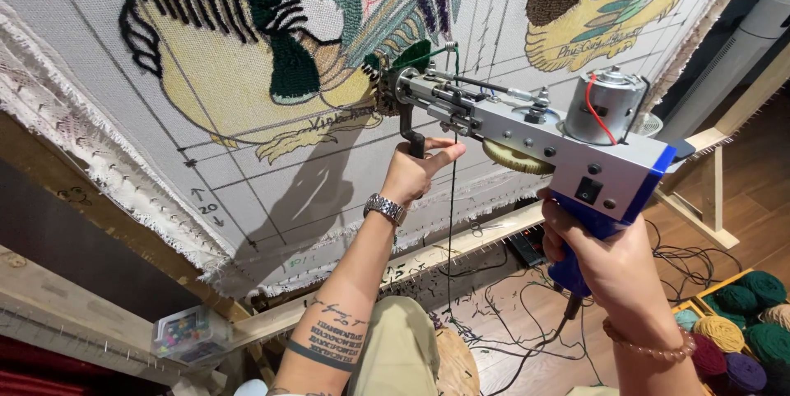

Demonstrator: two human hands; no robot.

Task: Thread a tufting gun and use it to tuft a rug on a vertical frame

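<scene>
A stretched tufting cloth (271, 198) fills the view, and the blue tufting gun (527, 128) runs long-axis up-left into it, the right hand (613, 260) wrapped round its rear grip, the left hand (415, 170) closed on the front handle, nearer the apparently touching tip.

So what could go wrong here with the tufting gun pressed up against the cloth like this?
The green yarn hangs loose beside the left hand on the front handle; it might snag on the fingers or the wristwatch. The tufting gun has an exposed gear close to both hands. Its needle end meets the backing cloth at an angle, so it could tear the weave.
</scene>
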